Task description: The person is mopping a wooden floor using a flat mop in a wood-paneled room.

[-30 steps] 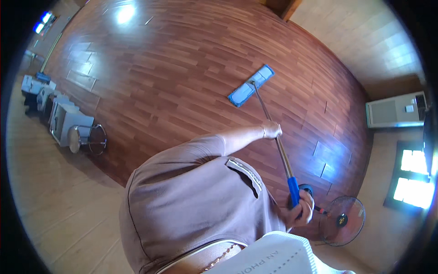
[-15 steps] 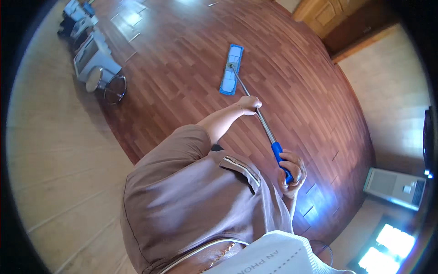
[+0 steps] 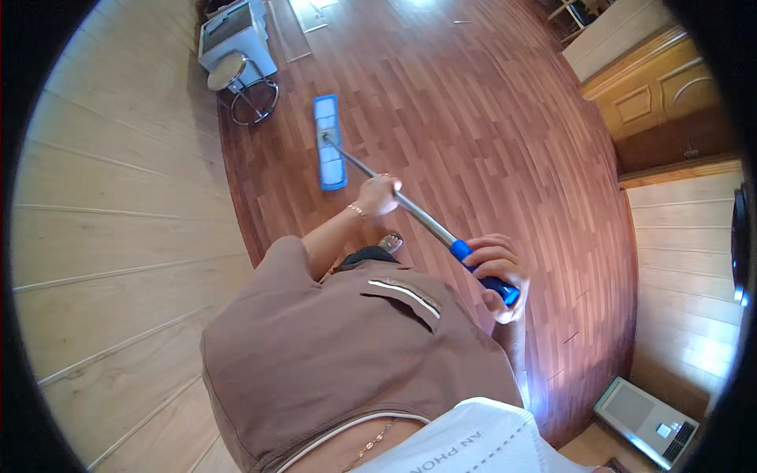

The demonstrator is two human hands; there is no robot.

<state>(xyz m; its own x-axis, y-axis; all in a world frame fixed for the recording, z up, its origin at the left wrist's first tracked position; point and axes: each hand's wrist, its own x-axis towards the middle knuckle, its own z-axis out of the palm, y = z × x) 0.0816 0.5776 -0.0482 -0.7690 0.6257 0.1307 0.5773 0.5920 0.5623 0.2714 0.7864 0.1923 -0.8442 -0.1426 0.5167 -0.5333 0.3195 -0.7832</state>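
Note:
A flat mop with a blue-edged rectangular head lies on the wood-patterned floor ahead, left of the middle. From the head its metal pole slants back toward me and ends in a blue grip. My left hand, a bracelet at its wrist, is closed around the pole partway down. My right hand wraps the blue grip at the top end, close to my body on the right. Part of the left hand's fingers is hidden behind the hand and pole.
A round stool with a metal base stands by the left wall, beside a white cabinet-like unit. A wooden door is in the right wall. A pale boxy appliance sits at the lower right. My foot shows below my left hand.
The mop head has moved left in the picture, and the pole slants more to the left. Both hands keep their hold. The view has turned, shifting the stool and door.

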